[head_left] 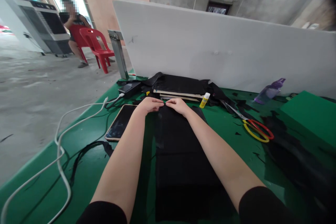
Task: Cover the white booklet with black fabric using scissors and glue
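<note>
A long black cloth (181,161) lies flat on the green table, running from the front edge to my hands. At its far left corner my left hand (152,105) has its fingers pressed together on the cloth's edge. Close beside it, fingertips almost touching, my right hand (177,105) pinches the same far edge. Behind my hands sits a stack of boards covered by folded black cloth (181,83). A yellow glue stick (204,100) with a white cap stands just right of that, slightly tilted.
A phone (122,123) and white cables (59,143) lie left. Scissors (256,129), black scraps, a purple bottle (270,91) and a green box (311,115) are right. A white panel (223,49) rises behind the table (89,168). A person sits on a red chair, far left.
</note>
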A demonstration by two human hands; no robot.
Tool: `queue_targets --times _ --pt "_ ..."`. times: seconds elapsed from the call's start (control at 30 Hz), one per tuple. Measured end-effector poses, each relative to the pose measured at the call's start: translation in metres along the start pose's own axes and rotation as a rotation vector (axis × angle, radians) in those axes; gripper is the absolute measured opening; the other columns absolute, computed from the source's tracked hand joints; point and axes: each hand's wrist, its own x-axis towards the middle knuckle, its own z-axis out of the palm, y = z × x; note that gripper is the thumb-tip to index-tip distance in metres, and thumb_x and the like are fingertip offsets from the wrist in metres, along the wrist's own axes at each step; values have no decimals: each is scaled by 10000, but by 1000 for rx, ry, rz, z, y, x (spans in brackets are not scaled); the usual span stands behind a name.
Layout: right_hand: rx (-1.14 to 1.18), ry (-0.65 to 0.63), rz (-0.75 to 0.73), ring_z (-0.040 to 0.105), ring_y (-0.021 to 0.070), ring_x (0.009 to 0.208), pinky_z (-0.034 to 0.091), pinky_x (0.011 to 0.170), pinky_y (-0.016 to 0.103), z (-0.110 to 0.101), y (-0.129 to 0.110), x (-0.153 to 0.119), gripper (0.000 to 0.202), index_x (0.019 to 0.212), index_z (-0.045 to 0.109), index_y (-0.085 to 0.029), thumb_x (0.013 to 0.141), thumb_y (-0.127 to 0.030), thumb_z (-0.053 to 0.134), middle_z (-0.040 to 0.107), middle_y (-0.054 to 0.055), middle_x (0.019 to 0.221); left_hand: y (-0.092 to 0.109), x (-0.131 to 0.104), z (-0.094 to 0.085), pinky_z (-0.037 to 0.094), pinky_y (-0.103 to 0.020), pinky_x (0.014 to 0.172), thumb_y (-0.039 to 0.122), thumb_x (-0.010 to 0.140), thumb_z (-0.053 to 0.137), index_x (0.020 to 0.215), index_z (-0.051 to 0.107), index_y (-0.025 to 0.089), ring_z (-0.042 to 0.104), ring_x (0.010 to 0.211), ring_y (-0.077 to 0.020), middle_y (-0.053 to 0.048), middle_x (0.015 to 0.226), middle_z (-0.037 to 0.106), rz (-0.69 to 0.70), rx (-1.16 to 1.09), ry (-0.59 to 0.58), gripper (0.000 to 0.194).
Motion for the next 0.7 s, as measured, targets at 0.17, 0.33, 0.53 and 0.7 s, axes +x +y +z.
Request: queue_targets --times 0.17,0.33,0.53,0.7 --pt "20 -29 -3 604 158 826 436 786 289 0 1 0 224 863 698 -168 769 -358 627 694 40 881 -1 -1 -2 485 -247 656 231 672 764 861 730 136 518 576 -82 6 607 572 -8 -11 -39 214" --pt "84 -51 8 594 142 793 432 778 272 -3 0 0 234 866 694 -165 757 -364 637 687 26 861 0 -3 -1 472 -240 647 283 686 755 832 704 147 505 564 -75 18 613 546 14 -31 -104 206" --pt "203 -62 25 604 139 813 445 805 269 -9 1 0 238 890 698 -178 749 -362 646 693 30 900 -2 -1 5 434 -212 602 304 726 720 875 689 156 487 548 -64 15 648 555 67 -57 -139 213" --pt "287 -38 26 608 140 824 453 809 273 -13 5 -1 244 896 693 -179 739 -361 655 692 37 917 -2 4 14 406 -194 555 228 748 688 1098 648 184 480 529 -59 22 650 562 103 -83 -135 355"
